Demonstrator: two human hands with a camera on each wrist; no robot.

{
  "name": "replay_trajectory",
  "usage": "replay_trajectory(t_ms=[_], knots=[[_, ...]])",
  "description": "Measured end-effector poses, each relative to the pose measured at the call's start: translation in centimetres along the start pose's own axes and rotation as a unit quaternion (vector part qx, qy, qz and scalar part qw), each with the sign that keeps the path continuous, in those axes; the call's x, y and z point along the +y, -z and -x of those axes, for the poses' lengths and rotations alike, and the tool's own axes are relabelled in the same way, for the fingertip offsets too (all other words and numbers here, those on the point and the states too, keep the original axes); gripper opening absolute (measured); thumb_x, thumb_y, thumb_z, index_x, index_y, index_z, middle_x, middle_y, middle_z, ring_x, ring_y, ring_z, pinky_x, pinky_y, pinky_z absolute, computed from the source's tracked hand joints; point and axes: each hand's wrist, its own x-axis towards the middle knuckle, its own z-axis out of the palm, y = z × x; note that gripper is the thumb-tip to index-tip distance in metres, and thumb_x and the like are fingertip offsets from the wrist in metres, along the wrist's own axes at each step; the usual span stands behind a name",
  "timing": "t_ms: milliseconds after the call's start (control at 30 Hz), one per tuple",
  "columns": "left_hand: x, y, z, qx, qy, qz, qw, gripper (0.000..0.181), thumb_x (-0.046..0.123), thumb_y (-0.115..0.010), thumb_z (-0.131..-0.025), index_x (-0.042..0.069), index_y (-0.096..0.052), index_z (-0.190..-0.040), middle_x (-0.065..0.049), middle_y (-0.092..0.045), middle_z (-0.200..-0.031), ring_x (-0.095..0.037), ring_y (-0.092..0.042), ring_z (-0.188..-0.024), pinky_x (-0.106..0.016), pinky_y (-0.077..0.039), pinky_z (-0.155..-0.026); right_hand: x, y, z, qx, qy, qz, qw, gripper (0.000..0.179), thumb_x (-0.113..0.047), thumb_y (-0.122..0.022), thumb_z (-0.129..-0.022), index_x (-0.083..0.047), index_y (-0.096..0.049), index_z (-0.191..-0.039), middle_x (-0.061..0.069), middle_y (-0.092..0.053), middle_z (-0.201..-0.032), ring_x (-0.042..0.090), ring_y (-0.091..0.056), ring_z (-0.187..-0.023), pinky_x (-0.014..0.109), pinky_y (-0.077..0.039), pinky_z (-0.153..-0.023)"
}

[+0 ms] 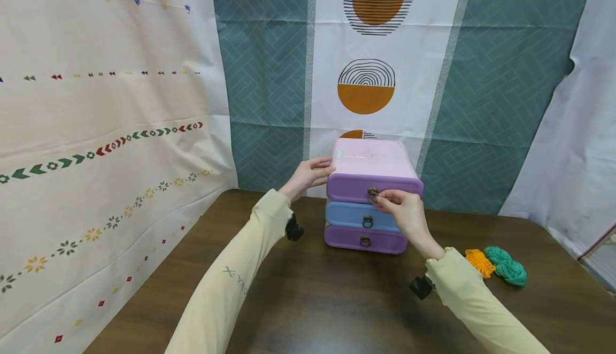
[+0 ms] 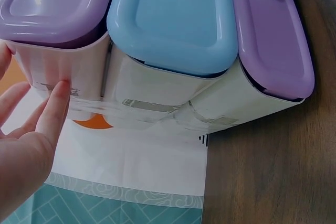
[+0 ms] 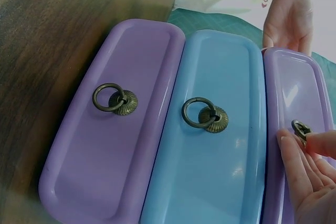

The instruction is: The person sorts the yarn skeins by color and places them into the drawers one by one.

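A three-tier drawer unit (image 1: 380, 155) stands upright on the brown wooden table (image 1: 308, 295) in front of you, near the middle of the back edge. Its top is pale pink. From top to bottom, its fronts are a purple top drawer (image 1: 344, 188), a blue drawer (image 1: 343, 214) and a lower purple drawer (image 1: 339, 237).

Your right grip (image 1: 406, 215) is closed in a pinch: thumb and fingers grasp the top ring pull (image 3: 300, 128), a dark bronze-coloured ring at the middle of the top drawer. Your left grip (image 1: 309, 175) is released, fingers extended and spread, with fingertips touching the pale left side of the unit at the top tier.

The middle ring pull (image 3: 198, 113) and the bottom ring pull (image 3: 108, 97) hang from round ribbed mounts on the two lower fronts. In the left wrist view, thin dark gaps show between these two fronts and their pale casings.

To the right of the unit, well apart from it and towards the table's back right corner, lie an orange yarn bundle (image 1: 479, 263) and a green yarn bundle (image 1: 505, 266), side by side. Behind the back edge hangs a teal and white cloth (image 1: 269, 86) with orange-brown circles.
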Motion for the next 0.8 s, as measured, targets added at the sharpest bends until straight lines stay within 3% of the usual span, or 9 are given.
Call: replay_trajectory(t_ms=[500, 800], knots=[[0.04, 0.03, 0.07, -0.004, -0.001, -0.007, 1.0000, 0.049, 0.016, -0.064, -0.086, 0.005, -0.048, -0.131, -0.014, -0.047, -0.125, -0.022, -0.052, -0.106, -0.035, -0.044, -0.087, 0.30, 0.02, -0.04, -0.004, -0.002, -0.005, 1.0000, 0.016, -0.008, -0.063, -0.086, 0.007, -0.065, -0.088, 0.016, -0.066, -0.082, 0.027, -0.065, -0.075, 0.025, -0.053, -0.063], [-0.02, 0.03, 0.16, -0.001, -0.002, -0.015, 0.9999, 0.048, 0.017, -0.064, -0.086, 0.006, -0.048, -0.130, -0.012, -0.048, -0.124, -0.020, -0.053, -0.105, -0.027, -0.048, -0.080, 0.54, 0.05, 0.04, -0.015, -0.004, -0.035, 0.9993, 0.018, -0.007, -0.062, -0.087, 0.010, -0.064, -0.093, 0.019, -0.065, -0.085, 0.030, -0.064, -0.079, 0.030, -0.053, -0.065]])
